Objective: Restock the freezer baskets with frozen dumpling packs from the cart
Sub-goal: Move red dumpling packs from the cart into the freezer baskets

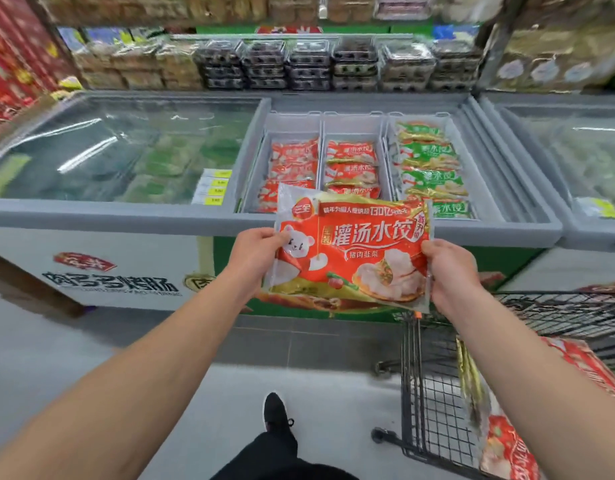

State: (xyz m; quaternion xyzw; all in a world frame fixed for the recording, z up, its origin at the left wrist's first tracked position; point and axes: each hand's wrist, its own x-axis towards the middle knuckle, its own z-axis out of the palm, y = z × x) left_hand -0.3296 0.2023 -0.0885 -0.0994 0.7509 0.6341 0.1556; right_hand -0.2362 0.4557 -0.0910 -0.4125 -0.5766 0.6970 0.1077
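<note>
Right now, from the head camera, we hold one red dumpling pack [351, 251] up in front of us with both hands, face toward us and above the near rim of the open freezer [528, 223]. Our left hand [256, 256] pinches the pack's left edge, thumb on the front and the other fingers hidden behind it. Our right hand [453, 271] grips the right edge the same way, its fingers [429, 247] curled round the side of the pack.

Behind the pack, the freezer has three white baskets side by side. The left basket [257, 161] holds red packs, its nearest part hidden by the pack we hold. The middle basket [351, 124] holds a row of red packs [351, 168] of the same kind. The right basket [389, 150] holds green packs [431, 168], overlapping from back to front.

At our lower right stands the black wire cart [434, 410], touching or just beside the freezer's front, with more red packs [507, 445] lying in it under our right forearm. To the left, a closed glass lid [126, 143] covers the neighbouring freezer section. Our black shoe [276, 412] shows on the grey floor [91, 341] between our arms.
</note>
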